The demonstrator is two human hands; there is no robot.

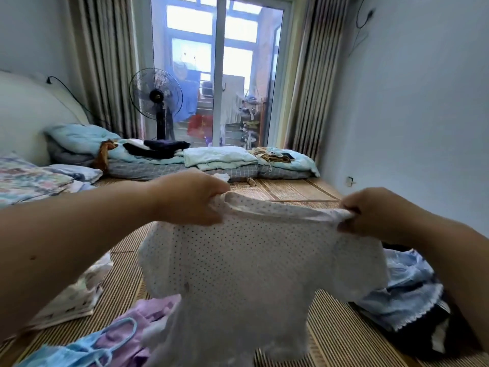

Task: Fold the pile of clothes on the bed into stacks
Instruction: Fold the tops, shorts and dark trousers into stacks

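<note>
At the left, a folded pale stack (71, 300) lies on the bed's woven mat (330, 327). The left hand (190, 200) and right hand (375, 215) each have a grip pinching one shoulder of the white dotted top (238, 260), which hangs spread above the mat. Blue clothes (404, 295) lie at the right.

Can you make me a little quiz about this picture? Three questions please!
1. True or false: the left hand and the right hand both grip the dotted top.
2. The dotted top is: A) lying flat, B) held up, C) stuffed in a drawer.
3. What black thing stands before the glass door?

Key: 1. True. 2. B. 3. The fan.
</note>
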